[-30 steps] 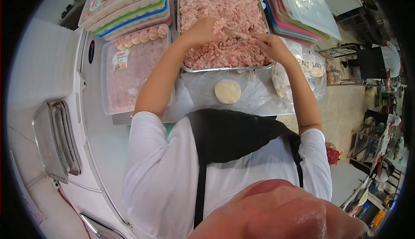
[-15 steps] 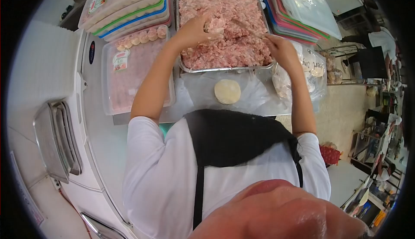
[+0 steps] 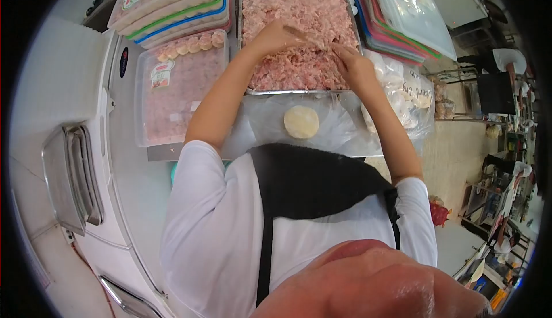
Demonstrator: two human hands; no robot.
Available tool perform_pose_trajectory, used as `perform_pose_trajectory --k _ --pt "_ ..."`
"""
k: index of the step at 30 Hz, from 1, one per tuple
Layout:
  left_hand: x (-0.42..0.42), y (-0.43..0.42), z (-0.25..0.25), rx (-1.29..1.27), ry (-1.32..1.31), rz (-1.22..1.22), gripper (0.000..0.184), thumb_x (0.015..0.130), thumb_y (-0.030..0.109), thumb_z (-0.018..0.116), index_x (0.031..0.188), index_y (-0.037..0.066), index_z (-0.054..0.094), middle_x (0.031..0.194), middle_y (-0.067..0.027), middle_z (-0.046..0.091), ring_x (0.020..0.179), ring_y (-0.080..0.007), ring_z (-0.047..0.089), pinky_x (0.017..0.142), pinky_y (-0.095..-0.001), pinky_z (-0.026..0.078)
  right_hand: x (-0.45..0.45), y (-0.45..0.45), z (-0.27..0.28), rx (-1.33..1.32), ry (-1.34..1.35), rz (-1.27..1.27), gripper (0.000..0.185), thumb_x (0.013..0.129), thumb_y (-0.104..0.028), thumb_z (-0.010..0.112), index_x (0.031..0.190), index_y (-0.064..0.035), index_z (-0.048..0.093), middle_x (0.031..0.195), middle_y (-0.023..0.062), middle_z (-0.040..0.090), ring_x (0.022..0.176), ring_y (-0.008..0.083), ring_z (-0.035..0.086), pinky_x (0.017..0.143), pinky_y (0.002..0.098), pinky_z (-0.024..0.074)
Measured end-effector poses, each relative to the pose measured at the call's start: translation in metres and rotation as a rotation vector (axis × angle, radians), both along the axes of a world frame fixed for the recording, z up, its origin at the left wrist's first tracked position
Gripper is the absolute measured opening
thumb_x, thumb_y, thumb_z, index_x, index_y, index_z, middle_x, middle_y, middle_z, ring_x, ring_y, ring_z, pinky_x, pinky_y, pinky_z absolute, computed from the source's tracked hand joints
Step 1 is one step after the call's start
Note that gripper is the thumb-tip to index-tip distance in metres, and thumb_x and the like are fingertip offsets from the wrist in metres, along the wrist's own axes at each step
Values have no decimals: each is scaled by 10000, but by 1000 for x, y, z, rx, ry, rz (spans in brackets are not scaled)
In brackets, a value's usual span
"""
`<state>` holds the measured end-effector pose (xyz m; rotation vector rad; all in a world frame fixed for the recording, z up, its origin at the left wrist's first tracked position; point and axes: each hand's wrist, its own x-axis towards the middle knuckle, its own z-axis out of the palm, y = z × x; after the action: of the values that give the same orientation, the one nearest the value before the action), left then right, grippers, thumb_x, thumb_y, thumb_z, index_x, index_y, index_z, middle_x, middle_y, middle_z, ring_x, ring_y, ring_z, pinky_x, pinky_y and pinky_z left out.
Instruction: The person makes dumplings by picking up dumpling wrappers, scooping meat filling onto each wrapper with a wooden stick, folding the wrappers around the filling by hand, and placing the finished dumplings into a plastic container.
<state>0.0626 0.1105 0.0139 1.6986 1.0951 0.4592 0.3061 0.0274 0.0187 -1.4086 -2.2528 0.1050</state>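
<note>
A deep metal tray (image 3: 307, 91) full of pink ground meat (image 3: 299, 8) lies ahead of me. My left hand (image 3: 280, 36) is over the meat, fingers curled; what lies inside them is hidden from this angle. Close by on its right, my right hand (image 3: 352, 64) reaches in with its fingers pinched around what looks like a thin, meat-smeared tool, mostly hidden. The fingertips of both hands nearly meet. On the metal table in front of the tray sits a pale round stack of dough wrappers (image 3: 301, 122).
Left of the tray stand stacked plastic containers (image 3: 172, 8) and a lidded container (image 3: 172, 99) with filled dumplings (image 3: 192, 45) at its uncovered end. Coloured lids (image 3: 402, 16) are piled on the right, above plastic bags (image 3: 402, 91) of white items. Metal trays (image 3: 72, 174) hang far left.
My right hand has moved left and deeper over the tray, toward my left hand. My left hand has turned over, so the meat lump seen in it earlier is hidden.
</note>
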Motion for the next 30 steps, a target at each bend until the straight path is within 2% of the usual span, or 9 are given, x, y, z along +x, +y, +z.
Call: perform_pose_trajectory --k 3,5,9,12,15,20,21,24,30 --pt "0 -12 9 263 164 82 668 725 354 752 1229 -17 518 1126 -179 602 1021 -235 579 857 -348 465 21 15 -18 -160 -262 -103 303 853 -172 549 1144 -97 589 1008 131 633 904 327 609 756 424 483" --pt "-8 -19 29 169 44 92 675 731 346 748 1254 -3 502 1129 -161 605 1023 -231 578 864 -347 461 25 9 3 -311 -433 -172 296 887 -236 528 1138 -99 607 1098 135 620 916 324 609 768 409 484" --pt "-18 -43 52 525 -112 88 526 691 355 763 1112 74 620 1017 -149 656 941 -280 614 846 -349 464 42 -5 52 -384 125 -193 290 913 -246 543 1092 -37 634 1186 135 600 961 234 632 796 306 473" --pt "-16 -42 59 531 -81 -8 506 686 360 764 1085 79 633 1036 -167 645 983 -298 602 881 -357 449 34 -12 53 -409 475 210 215 896 -143 529 1040 -37 650 1070 156 642 925 273 633 817 332 478" --pt "-10 -33 50 706 58 -93 522 675 375 765 1066 53 639 1048 -185 635 980 -306 603 879 -362 451 17 -8 42 -369 339 246 198 888 -120 547 1027 -19 645 1103 146 633 936 257 630 829 317 474" --pt "-11 -22 25 438 45 55 585 665 393 767 1091 20 620 1042 -203 632 986 -321 599 858 -371 459 4 -29 86 -133 66 -7 239 873 -113 570 1086 -16 620 1054 164 638 955 308 616 840 335 474" --pt "-10 -17 17 406 55 66 596 664 396 767 1096 15 616 1039 -206 632 987 -323 599 853 -371 461 7 -21 60 -46 124 135 264 866 -121 580 1106 -17 613 1047 160 642 950 304 617 836 325 471" --pt "-5 -29 37 557 127 -14 591 677 385 762 1113 16 608 1025 -215 631 947 -317 606 827 -364 469 21 -6 31 -212 104 110 269 871 -127 575 1115 -20 613 1063 163 640 960 284 621 847 314 468" --pt "-13 -44 51 380 25 40 612 682 381 770 1158 42 588 971 -208 639 812 -281 616 758 -357 480 15 -20 66 -262 300 118 276 892 -155 530 1121 -15 593 1045 214 619 972 365 595 839 376 471"
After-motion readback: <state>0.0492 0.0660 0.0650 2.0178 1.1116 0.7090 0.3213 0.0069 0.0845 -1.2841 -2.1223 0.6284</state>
